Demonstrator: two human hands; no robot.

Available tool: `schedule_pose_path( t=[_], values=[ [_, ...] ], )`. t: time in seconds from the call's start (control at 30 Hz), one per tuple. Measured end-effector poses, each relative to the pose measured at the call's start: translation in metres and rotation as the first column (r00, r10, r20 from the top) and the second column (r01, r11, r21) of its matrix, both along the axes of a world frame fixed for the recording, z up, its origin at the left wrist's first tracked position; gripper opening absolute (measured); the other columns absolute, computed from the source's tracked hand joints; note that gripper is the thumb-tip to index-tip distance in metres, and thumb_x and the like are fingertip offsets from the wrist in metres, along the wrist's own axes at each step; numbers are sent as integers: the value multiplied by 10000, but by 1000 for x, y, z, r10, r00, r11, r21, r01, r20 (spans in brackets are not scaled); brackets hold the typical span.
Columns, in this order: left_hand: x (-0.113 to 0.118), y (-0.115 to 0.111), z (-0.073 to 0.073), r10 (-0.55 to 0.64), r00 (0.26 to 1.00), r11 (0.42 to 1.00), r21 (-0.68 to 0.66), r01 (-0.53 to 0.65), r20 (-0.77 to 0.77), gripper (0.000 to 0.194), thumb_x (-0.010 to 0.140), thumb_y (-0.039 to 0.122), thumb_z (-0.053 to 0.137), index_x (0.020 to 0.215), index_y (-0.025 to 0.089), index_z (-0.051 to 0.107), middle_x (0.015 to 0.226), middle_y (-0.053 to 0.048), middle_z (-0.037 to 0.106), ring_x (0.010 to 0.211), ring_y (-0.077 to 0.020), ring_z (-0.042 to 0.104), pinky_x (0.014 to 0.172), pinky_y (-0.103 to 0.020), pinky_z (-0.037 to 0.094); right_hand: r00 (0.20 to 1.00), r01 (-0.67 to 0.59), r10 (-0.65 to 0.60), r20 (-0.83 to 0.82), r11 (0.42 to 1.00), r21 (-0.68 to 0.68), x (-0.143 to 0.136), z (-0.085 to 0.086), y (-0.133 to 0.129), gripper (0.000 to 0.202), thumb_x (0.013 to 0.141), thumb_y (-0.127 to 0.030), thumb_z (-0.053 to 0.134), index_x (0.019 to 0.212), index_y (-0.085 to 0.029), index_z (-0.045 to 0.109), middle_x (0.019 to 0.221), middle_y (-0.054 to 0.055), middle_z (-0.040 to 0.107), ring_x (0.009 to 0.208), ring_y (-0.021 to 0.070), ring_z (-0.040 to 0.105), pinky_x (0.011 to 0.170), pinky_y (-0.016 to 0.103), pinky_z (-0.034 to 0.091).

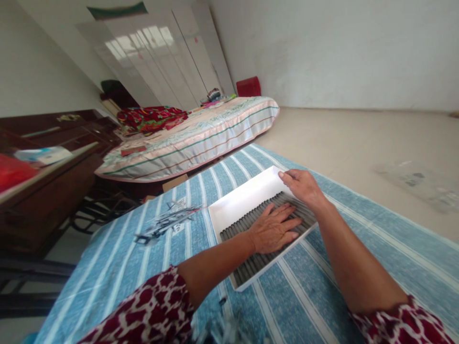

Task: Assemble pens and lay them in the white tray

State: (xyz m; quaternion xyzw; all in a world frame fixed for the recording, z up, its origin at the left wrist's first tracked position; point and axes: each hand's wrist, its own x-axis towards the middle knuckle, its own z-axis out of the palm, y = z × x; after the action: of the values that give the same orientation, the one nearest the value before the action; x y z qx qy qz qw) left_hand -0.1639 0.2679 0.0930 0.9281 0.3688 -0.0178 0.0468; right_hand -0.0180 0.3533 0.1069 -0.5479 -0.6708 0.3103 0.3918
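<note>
A shallow white box [236,198] lies at a slant on a blue striped cloth. Inside it, a row of thin dark grey sticks [247,270], perhaps pens or refills, lies side by side; their exact kind is hard to make out. My left hand [274,229] rests flat on the sticks with its fingers spread. With thumb and fingers, my right hand [301,186] grips the box's far right corner. Left of the box is a loose heap of thin grey and clear pieces [167,222]. More blurred clear pieces [229,329] lie at the near edge, beside my left sleeve.
The striped cloth [201,191] covers the work surface. Beyond it stands a bed [215,124] with a red patterned quilt [150,117]. A dark wooden desk [46,191] is at the left. On the floor to the right lies a clear plastic bag [419,181].
</note>
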Motion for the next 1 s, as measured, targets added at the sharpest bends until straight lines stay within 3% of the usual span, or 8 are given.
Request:
schedule_pose_path(
  t=[0.33, 0.57, 0.7, 0.83, 0.93, 1.0],
  values=[
    [-1, 0, -2, 17, 1000, 1000, -11, -17, 11, 445, 927, 436, 294, 1318, 271, 429, 1450, -73, 384, 1365, -233, 249, 1086, -491, 151, 1000, -28, 28, -10, 1000, -2, 1, -2, 1, 405, 825, -464, 438, 781, -139, 676, 710, 78, 669, 669, 187, 583, 592, 259, 391],
    [-2, -1, -1, 45, 997, 998, -48, -42, 57, 552, 930, 446, 271, 1400, 159, 297, 1461, -104, 366, 1379, -210, 221, 1115, -470, 133, 999, -26, 25, -40, 1000, -15, 6, -5, 4, 425, 818, -489, 444, 801, -134, 678, 698, 79, 669, 642, 182, 584, 576, 261, 405],
    [-10, 1, 13, 90, 992, 995, -50, -86, 93, 525, 931, 426, 295, 1377, 153, 331, 1454, -106, 377, 1371, -214, 249, 1108, -448, 203, 998, -13, 13, -56, 1000, -1, 9, -10, 7, 466, 807, -525, 452, 853, -122, 681, 696, 86, 678, 640, 187, 594, 568, 266, 417],
    [-34, 2, 36, 193, 971, 978, 48, -201, 143, 483, 935, 399, 304, 1337, 144, 390, 1404, -121, 447, 1334, -216, 329, 1087, -421, 285, 999, -22, 22, -47, 1000, 7, 9, -7, 4, 480, 806, -536, 450, 856, -119, 682, 687, 87, 677, 621, 184, 592, 554, 268, 417],
    [-64, -13, 49, 283, 941, 938, 150, -312, 182, 458, 929, 378, 338, 1298, 124, 437, 1340, -144, 512, 1273, -221, 423, 1063, -406, 341, 999, -36, 37, -37, 999, 34, 7, 3, -3, 457, 810, -516, 455, 856, -123, 683, 703, 85, 678, 637, 185, 597, 564, 267, 421],
    [-85, -34, 55, 341, 921, 904, 202, -376, 190, 429, 922, 355, 367, 1273, 128, 464, 1290, -144, 557, 1217, -228, 486, 1039, -416, 379, 998, -48, 49, -28, 997, 55, 4, 13, -10, 438, 814, -494, 458, 876, -124, 684, 721, 85, 680, 661, 188, 601, 583, 269, 426]
  ],
)
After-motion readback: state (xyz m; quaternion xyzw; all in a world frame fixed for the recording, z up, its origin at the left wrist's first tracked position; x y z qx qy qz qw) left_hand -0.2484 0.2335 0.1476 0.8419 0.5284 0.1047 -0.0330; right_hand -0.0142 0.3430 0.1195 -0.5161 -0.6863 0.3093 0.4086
